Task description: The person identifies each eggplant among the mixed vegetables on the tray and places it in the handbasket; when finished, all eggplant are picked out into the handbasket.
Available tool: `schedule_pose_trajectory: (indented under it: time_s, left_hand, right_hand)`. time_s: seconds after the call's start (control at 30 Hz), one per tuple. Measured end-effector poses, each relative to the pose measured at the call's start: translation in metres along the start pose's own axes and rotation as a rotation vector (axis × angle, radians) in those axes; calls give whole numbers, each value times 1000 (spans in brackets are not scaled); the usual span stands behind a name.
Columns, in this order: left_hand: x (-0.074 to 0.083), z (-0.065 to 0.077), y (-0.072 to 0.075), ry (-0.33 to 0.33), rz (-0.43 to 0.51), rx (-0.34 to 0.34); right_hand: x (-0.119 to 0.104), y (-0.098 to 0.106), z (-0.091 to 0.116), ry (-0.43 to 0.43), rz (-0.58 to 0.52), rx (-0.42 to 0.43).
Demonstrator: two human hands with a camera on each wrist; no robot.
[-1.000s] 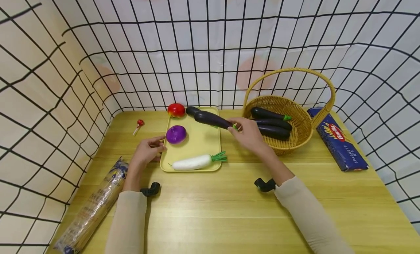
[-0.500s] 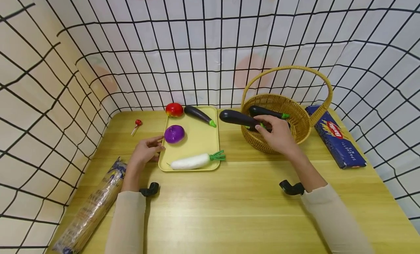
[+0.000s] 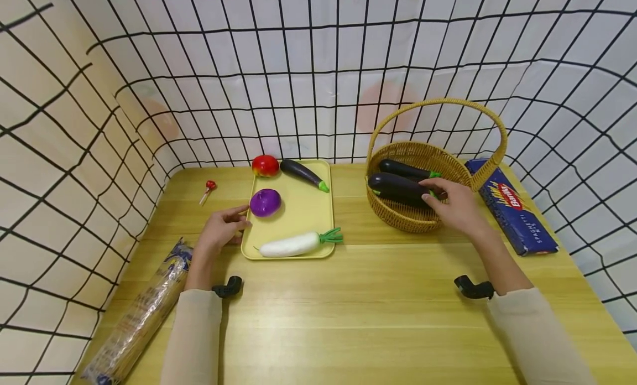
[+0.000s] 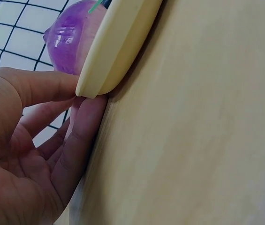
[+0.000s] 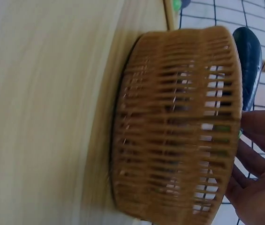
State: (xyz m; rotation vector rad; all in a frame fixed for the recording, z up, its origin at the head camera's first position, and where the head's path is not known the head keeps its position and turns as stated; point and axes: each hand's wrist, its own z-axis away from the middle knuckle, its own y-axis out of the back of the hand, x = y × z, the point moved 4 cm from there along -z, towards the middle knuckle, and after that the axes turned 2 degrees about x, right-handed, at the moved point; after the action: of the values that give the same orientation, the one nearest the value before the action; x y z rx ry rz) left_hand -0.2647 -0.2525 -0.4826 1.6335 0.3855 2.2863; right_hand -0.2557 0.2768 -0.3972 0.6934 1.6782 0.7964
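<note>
My right hand (image 3: 455, 205) pinches an eggplant (image 3: 395, 187) near its green stem end, over the mouth of a wicker basket (image 3: 410, 223). In the right wrist view that eggplant (image 5: 248, 65) lies along the basket's rim. Another eggplant (image 3: 405, 169) shows inside the basket, behind the held one; what lies beneath is mostly hidden. My left hand (image 3: 219, 230) grips the left edge of a yellow tray (image 3: 303, 213) between thumb and fingers, as the tray rim (image 4: 118, 51) in the left wrist view confirms. On the tray sit a purple onion (image 3: 265, 202), a white radish (image 3: 293, 245) and a smaller eggplant (image 3: 304, 175).
A red and yellow fruit (image 3: 265, 165) sits at the tray's back left corner. Left of the tray lie a red lollipop (image 3: 208, 191) and a clear packet of spaghetti (image 3: 144, 313). A blue spaghetti pack (image 3: 512, 208) lies right of the basket, near the tall arched handle (image 3: 448, 101).
My right hand has carried the eggplant rightward from above the tray to the basket and lowered it there. The left hand keeps its hold on the tray edge.
</note>
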Motion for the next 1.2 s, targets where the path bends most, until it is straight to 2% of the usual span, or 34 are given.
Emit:
schedule_pose_trajectory:
  time_s: [0.17, 0.37, 0.53, 0.77, 0.93, 1.2]
  left_hand:
    - [0, 0, 0, 0, 4, 2]
    - [0, -1, 1, 1, 13, 1]
    - [1, -1, 2, 1, 14, 2]
    - [0, 1, -1, -2, 18, 1]
    - [-1, 0, -2, 0, 14, 8]
    - [-1, 0, -1, -2, 11, 10]
  right_hand:
    - [15, 4, 3, -29, 22, -34]
    - [22, 7, 6, -45, 86, -63]
    - [23, 3, 5, -34, 168, -134]
    - [22, -4, -1, -45, 175, -247]
    - [22, -5, -2, -55, 139, -246]
    - [21, -5, -1, -59, 104, -197]
